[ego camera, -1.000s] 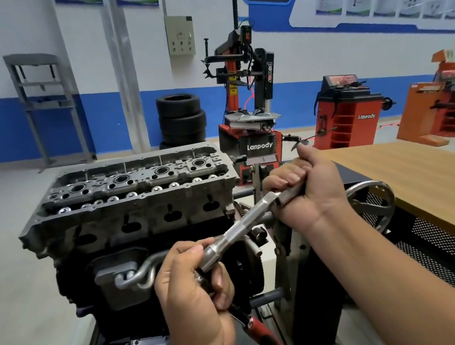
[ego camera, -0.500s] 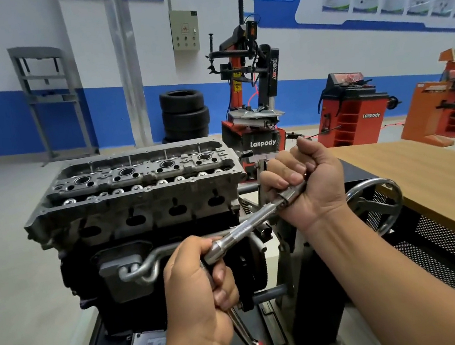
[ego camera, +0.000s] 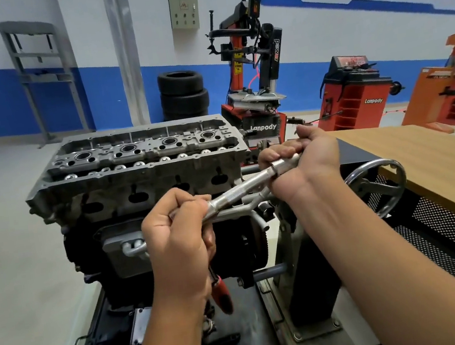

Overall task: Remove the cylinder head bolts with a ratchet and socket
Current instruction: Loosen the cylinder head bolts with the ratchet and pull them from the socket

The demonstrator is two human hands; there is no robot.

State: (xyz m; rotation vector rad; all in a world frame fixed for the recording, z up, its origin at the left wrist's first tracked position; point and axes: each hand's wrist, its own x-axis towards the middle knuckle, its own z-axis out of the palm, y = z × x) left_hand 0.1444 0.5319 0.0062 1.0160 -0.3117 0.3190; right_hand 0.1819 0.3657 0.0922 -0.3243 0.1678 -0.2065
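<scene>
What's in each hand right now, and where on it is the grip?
Both hands hold the ratchet assembly. The left hand grips the ratchet near its head, red handle hanging below. The right hand grips the far end of the metal extension bar.

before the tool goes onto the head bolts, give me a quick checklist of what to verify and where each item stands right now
1. Left hand grips the red-handled ratchet at its head end: ok.
2. Right hand grips the far end of the knurled silver extension bar: ok.
3. Extension bar fully seated on the ratchet drive: cannot tell, the left hand covers the joint.
4. Socket fitted on the bar's far end: cannot tell, the right hand wraps that end.
5. Top of the grey aluminium cylinder head open for access, nothing lying on it: ok.
6. Tool engaged on a bolt: not ok, it is held in the air in front of the engine.
</scene>
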